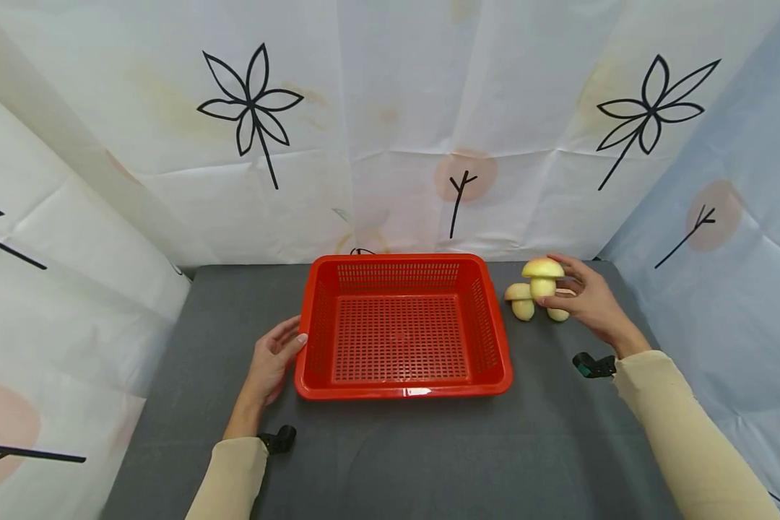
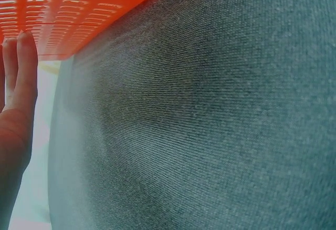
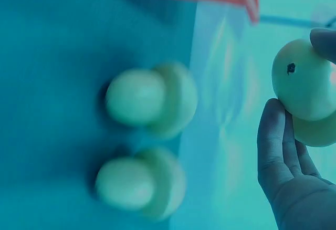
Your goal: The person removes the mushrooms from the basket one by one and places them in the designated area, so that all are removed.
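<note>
A pale yellow toy mushroom [image 1: 543, 279] with a rounded cap is pinched between the thumb and fingers of my right hand [image 1: 588, 297], upright and raised. Its stem end, with a small dark mark, faces the right wrist camera. Two similar mushrooms sit below: a left mushroom [image 1: 521, 300] and a right mushroom [image 1: 558, 313], partly hidden by the hand. A red plastic basket [image 1: 403, 392] stands left of them with nothing inside. My left hand [image 1: 274, 361] holds its left rim, thumb over the edge; in the left wrist view the fingers [image 2: 26, 67] lie along the outer wall.
The dark grey table [image 1: 403, 462] carries everything. White patterned cloth [image 1: 390, 130] hangs behind it and along both sides, close to the table's back edge. Small black devices are strapped to both wrists.
</note>
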`<state>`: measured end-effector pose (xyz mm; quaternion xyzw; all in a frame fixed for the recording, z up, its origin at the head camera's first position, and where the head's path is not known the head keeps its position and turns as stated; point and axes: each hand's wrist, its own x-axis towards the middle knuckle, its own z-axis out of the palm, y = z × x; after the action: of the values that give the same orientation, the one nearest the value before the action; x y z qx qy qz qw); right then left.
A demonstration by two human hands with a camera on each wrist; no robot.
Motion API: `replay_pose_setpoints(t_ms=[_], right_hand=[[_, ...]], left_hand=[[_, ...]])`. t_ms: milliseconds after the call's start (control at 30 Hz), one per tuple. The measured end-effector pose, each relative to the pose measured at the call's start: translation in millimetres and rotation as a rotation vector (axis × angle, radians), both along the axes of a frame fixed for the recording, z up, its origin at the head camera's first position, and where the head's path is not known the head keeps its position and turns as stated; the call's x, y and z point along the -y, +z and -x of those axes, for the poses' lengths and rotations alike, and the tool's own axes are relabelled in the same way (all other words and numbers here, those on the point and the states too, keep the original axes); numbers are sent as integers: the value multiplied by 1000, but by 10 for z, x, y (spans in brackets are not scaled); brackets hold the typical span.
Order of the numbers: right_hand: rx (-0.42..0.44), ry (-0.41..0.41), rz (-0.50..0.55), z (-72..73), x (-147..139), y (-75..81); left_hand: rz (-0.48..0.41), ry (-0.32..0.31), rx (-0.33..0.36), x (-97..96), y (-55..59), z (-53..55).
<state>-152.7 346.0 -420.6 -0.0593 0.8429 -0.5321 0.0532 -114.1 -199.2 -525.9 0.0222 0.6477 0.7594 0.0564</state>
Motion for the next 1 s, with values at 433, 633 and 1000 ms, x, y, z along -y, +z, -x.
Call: replay_pose_setpoints(t_ms=[433,633,1000], right_hand=[[50,-193,-114,-123,-709,-267],[112,-245,-185,-119,-914,-460],[203,-306,-274,-88,-1050,-795]], left_hand=[[-14,0,12,1,15,6],[-11,1,7,5,8,8],[-9,-6,-5,2,-2,6]])
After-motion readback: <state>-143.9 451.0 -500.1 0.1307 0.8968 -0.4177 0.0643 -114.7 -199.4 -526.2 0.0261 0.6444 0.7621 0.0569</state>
